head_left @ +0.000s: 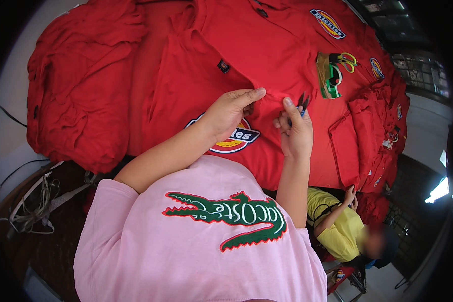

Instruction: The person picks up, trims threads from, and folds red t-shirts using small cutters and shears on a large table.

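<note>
A red T-shirt (226,45) with a small dark neck label (223,66) and a round coloured logo patch lies spread before me. My left hand (231,111) pinches a bit of its edge between thumb and fingers. Close by on the right, my right hand (296,128) has its fingers curled around small thread snips (303,102) with blue handles. Their dark blades point up, away from me. The right thumb rests at the same stretch of red cloth; whether it grips the cloth too, I cannot tell.
Beyond my right hand lie yellow-green scissors (348,62) and a green tape dispenser (330,86). Red garments are heaped at the left (80,95) and folded at the right (370,136). A person in a yellow shirt (340,234) works at the table's right. White cables (38,206) hang lower left.
</note>
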The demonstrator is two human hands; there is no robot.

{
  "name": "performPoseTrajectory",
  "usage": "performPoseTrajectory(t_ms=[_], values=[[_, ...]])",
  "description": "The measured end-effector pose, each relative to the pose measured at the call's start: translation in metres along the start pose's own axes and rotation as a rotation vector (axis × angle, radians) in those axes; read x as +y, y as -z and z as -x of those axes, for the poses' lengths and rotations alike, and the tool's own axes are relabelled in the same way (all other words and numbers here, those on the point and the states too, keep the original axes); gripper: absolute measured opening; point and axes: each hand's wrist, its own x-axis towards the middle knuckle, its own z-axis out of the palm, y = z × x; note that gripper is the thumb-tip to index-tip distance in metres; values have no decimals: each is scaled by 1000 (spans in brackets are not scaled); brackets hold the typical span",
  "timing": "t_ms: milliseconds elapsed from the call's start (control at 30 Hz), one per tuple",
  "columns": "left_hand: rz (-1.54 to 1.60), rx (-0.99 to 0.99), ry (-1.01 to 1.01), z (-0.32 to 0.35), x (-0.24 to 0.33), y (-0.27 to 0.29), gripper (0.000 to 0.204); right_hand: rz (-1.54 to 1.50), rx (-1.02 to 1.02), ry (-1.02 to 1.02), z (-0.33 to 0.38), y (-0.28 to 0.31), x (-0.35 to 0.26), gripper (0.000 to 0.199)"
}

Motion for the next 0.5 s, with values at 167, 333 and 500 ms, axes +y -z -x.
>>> performPoseTrajectory(t_ms=[167,333,500], values=[[-162,145,-71,0,4,-1,17,-105,75,93,-1,-4,6,30],[-160,141,-47,1,10,-3,18,425,226,417,5,-12,6,15],[-208,103,-79,1,6,-1,19,-291,-8,-100,9,4,4,11]])
